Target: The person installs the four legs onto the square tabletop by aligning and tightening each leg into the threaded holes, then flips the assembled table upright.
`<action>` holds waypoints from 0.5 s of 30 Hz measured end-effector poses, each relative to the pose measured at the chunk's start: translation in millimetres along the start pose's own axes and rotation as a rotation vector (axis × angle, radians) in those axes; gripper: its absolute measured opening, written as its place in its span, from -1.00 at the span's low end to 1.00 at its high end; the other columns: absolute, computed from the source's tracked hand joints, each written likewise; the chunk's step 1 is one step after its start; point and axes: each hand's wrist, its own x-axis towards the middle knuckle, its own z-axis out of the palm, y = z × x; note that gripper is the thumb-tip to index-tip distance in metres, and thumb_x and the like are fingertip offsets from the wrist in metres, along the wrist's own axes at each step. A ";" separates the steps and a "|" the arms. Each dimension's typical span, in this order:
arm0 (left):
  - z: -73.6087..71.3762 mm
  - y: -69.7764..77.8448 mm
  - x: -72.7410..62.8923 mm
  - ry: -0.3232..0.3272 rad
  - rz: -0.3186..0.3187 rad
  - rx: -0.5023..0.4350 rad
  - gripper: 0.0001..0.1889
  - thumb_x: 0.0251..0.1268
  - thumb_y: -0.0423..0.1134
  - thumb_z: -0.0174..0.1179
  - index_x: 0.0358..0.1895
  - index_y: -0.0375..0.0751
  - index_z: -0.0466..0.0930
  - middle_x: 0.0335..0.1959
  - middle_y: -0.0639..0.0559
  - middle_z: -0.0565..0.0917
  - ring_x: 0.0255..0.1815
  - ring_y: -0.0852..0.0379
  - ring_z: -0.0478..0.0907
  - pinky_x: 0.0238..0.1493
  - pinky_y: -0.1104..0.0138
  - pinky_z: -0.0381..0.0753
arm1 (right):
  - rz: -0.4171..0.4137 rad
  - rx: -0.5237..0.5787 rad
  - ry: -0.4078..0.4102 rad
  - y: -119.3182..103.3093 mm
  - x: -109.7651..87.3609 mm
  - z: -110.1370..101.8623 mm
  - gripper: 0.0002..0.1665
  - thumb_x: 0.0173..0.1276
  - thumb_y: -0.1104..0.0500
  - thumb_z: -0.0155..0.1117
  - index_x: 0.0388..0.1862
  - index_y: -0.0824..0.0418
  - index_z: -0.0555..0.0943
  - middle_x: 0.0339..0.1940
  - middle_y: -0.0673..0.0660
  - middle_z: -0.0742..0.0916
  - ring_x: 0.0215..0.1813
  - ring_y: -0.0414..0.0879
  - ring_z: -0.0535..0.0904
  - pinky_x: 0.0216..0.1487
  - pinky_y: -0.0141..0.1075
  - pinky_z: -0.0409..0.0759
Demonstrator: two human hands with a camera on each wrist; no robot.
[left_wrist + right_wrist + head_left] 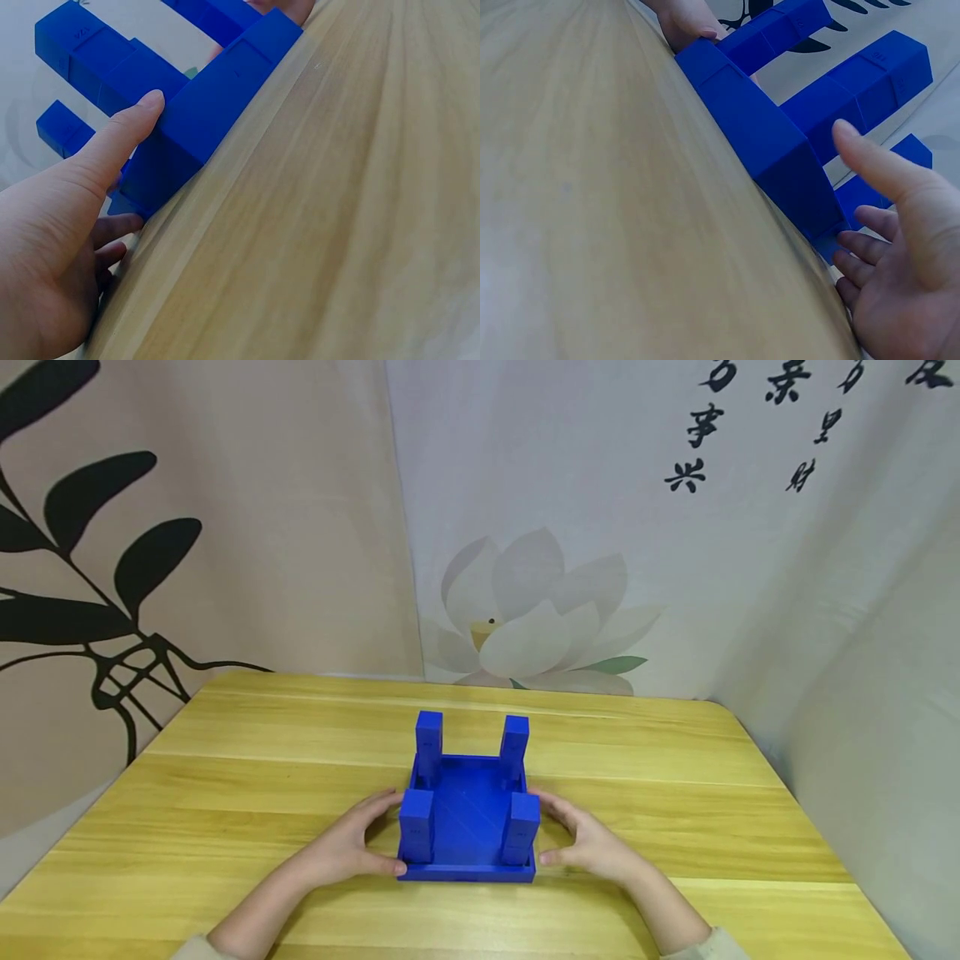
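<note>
A blue shallow tray (468, 810) with an upright block-like post at each corner rests on the wooden table, between both hands. At its left side is my left hand (348, 843); the straight thumb touches the near left corner and the fingers reach along the side. The left wrist view shows that thumb lying against the tray's corner (180, 135), below a post (105, 64). My right hand (592, 843) is at the right side, its thumb apart from the tray. In the right wrist view, the loosely bent fingers are right by the tray's wall (795, 187).
The wooden table (247, 777) extends around the tray on all sides. Behind it hangs a pale cloth backdrop (300, 527) printed with dark leaves, a lotus and black characters. Another cloth (885, 693) borders the right side.
</note>
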 end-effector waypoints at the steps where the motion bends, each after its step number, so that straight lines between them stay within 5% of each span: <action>1: 0.1 -0.5 0.0 0.002 -0.002 0.000 0.02 -0.16 0.03 0.52 0.41 -0.31 0.23 0.42 -0.41 0.13 0.39 -0.43 0.01 0.28 -0.28 0.03 | 0.005 -0.004 0.000 0.2 0.0 0.3 0.02 0.12 0.21 0.47 0.47 0.36 0.13 0.44 0.23 0.32 0.44 0.17 0.16 0.41 -0.08 0.08; 15: -1.8 0.3 -0.6 -0.019 -0.013 0.001 0.07 -0.22 0.06 0.54 0.42 -0.31 0.22 0.43 -0.40 0.10 0.41 -0.41 -0.01 0.29 -0.28 0.00 | 0.032 -0.070 -0.008 3.2 0.0 2.3 0.13 0.03 0.14 0.55 0.49 0.29 0.12 0.43 0.18 0.34 0.44 0.12 0.14 0.41 0.09 -0.02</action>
